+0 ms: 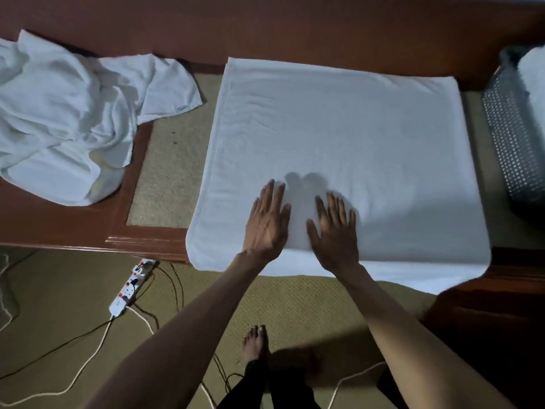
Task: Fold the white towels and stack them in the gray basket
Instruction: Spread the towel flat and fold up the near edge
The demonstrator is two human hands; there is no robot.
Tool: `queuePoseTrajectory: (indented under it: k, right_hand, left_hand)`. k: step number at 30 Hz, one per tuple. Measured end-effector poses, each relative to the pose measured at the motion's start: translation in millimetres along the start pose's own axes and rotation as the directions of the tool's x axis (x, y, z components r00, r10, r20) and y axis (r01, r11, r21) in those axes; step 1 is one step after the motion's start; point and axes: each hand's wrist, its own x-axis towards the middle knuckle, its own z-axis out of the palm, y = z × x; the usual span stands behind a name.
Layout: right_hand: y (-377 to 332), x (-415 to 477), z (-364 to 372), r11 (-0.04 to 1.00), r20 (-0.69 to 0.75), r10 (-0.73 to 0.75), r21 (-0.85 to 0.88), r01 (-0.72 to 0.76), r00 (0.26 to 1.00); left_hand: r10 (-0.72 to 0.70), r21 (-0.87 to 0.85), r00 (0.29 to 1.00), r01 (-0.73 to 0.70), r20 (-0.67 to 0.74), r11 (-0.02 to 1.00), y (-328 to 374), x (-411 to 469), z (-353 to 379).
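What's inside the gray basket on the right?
In the gray basket, white towel fabric shows above the rim. How many towels are stacked there, and anything beneath them, is hidden by the basket wall and the frame edge.

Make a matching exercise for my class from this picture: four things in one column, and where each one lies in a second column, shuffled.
Things:
1. smoothed towel
2. crumpled towels
3. gray basket
4. power strip

Places:
A. down on the floor
B. far right
C. far left, in a heap
D. centre, spread flat

Pairs: 1-D, 2-C, 3-B, 4-A
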Motion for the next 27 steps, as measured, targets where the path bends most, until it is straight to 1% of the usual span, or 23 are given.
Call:
queuePoseTrajectory:
  k: [1, 2, 4, 5, 6, 9, 11, 13, 15, 17, 18, 19, 20, 21, 22, 23, 24, 25, 26, 27]
  right_hand:
    - [8.3, 0.9, -2.4, 0.999, 0.025, -0.032, 0.017, 0.031, 0.999]
    - [20.8, 0.9, -5.9, 0.998, 0.043, -0.066, 0.024, 0.065, 0.997]
    - [58.2, -0.7, -13.2, 0.995, 0.056, -0.098, 0.012, 0.098, 0.994]
    - [80.2, -2.0, -18.2, 0.997, 0.055, -0.082, 0.010, 0.082, 0.995]
    - [103.4, -4.0, -23.4, 0.998, 0.052, -0.057, 0.011, 0.057, 0.997]
    - [169.2, -17.9, -34.9, 1.000, 0.021, 0.026, 0.000, -0.026, 0.999]
    - [208.1, -29.4, -41.5, 0.991, -0.007, 0.135, 0.004, -0.135, 0.991]
    - [243.1, -42.4, -46.4, 0.961, -0.036, 0.276, 0.029, -0.275, 0.961]
    - [269.3, -52.3, -48.9, 0.937, -0.026, 0.346, 0.063, -0.343, 0.938]
    - [281.5, -58.5, -50.8, 0.906, -0.022, 0.412, 0.120, -0.406, 0.911]
    - [283.0, -62.4, -51.8, 0.880, -0.034, 0.456, 0.164, -0.445, 0.889]
    - [282.4, -67.8, -52.6, 0.855, -0.059, 0.493, 0.216, -0.471, 0.868]
    - [280.5, -77.0, -51.0, 0.829, -0.096, 0.521, 0.291, -0.477, 0.848]
    - [276.9, -89.0, -48.1, 0.807, -0.163, 0.541, 0.377, -0.455, 0.825]
    - [271.8, -104.0, -43.4, 0.782, -0.250, 0.565, 0.466, -0.415, 0.786]
    - [266.2, -121.0, -36.4, 0.744, -0.317, 0.612, 0.543, -0.390, 0.725]
    - [260.0, -137.7, -29.2, 0.693, -0.347, 0.672, 0.607, -0.389, 0.654]
    - [253.2, -151.8, -24.7, 0.626, -0.324, 0.736, 0.660, -0.415, 0.595]
    - [247.0, -162.4, -21.2, 0.549, -0.257, 0.790, 0.701, -0.456, 0.557]
    - [245.7, -169.4, -12.0, 0.464, -0.142, 0.827, 0.719, -0.517, 0.544]
  left_hand:
    - [0.011, -0.011, 1.000, -0.010, 0.024, 1.000, 9.6, 9.8, 10.7]
    - [0.039, 0.040, 0.998, -0.041, 0.042, 0.998, 13.5, 14.7, 22.0]
    - [0.112, 0.261, 0.991, -0.126, 0.069, 0.957, 11.1, 14.2, 41.3]
    - [0.131, 0.336, 0.989, -0.148, 0.074, 0.930, 8.0, 13.5, 46.3]
    - [0.136, 0.375, 0.988, -0.152, 0.067, 0.915, 5.3, 14.6, 49.0]
    - [0.134, 0.420, 0.990, -0.140, 0.043, 0.897, 4.9, 19.5, 52.8]
    - [0.129, 0.435, 0.991, -0.128, 0.026, 0.891, 6.4, 17.9, 55.5]
    - [0.132, 0.435, 0.991, -0.127, 0.018, 0.891, 7.7, 16.5, 56.7]
    - [0.133, 0.426, 0.991, -0.121, 0.001, 0.897, 7.3, 18.3, 56.1]
    - [0.098, 0.353, 0.993, -0.070, -0.061, 0.933, 16.7, 19.5, 56.7]
    - [0.091, 0.301, 0.991, -0.057, -0.098, 0.952, 28.2, 19.3, 61.1]
    - [0.112, 0.261, 0.986, -0.076, -0.127, 0.962, 44.7, 18.7, 69.0]
    - [0.163, 0.232, 0.977, -0.129, -0.136, 0.964, 65.2, 17.8, 80.7]
    - [0.230, 0.207, 0.965, -0.202, -0.123, 0.957, 88.3, 17.0, 95.2]
    - [0.297, 0.178, 0.951, -0.278, -0.090, 0.944, 112.3, 16.3, 111.9]
    - [0.349, 0.144, 0.936, -0.339, -0.046, 0.930, 135.0, 17.5, 130.1]
    - [0.389, 0.117, 0.921, -0.387, 0.007, 0.914, 156.1, 20.5, 148.3]
    - [0.423, 0.113, 0.904, -0.428, 0.061, 0.897, 175.4, 25.0, 164.8]
    - [0.448, 0.131, 0.887, -0.461, 0.114, 0.878, 192.4, 30.8, 180.0]
    - [0.465, 0.158, 0.871, -0.488, 0.162, 0.859, 205.6, 37.7, 192.8]
